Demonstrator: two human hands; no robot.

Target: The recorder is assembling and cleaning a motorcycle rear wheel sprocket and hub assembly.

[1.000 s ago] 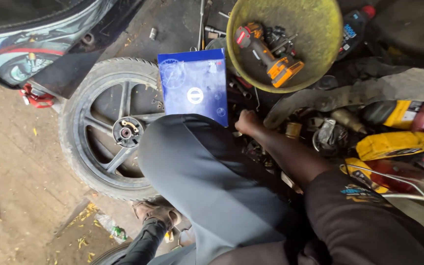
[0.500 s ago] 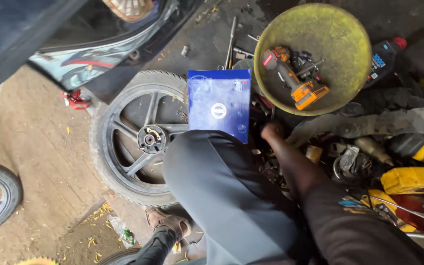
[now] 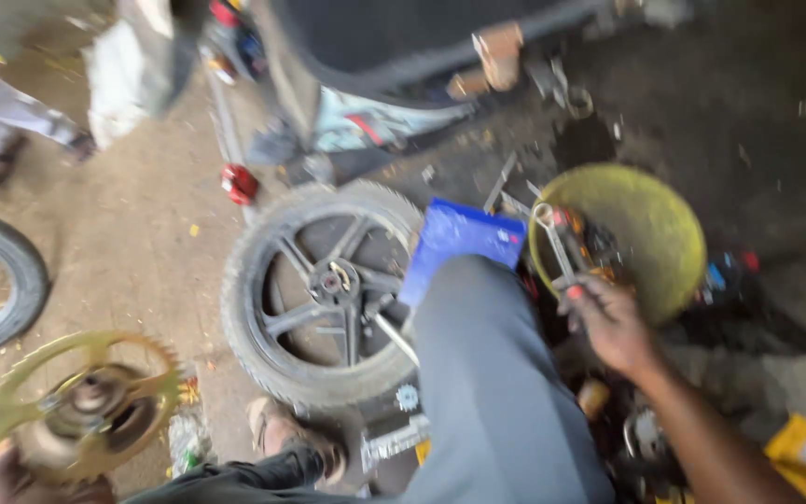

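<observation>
While the right hand grips a spanner over the yellow bowl, the left hand apparently clamps a sprocket; the wheel lies hubless, refitting undone.

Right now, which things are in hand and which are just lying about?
In hand:
- ring spanner, in the grip of the right hand
- gold sprocket with hub, held by the left hand

Lying about:
- black cast wheel with tyre on the ground
- blue box
- yellow-green bowl with tools in it
- small red part
</observation>
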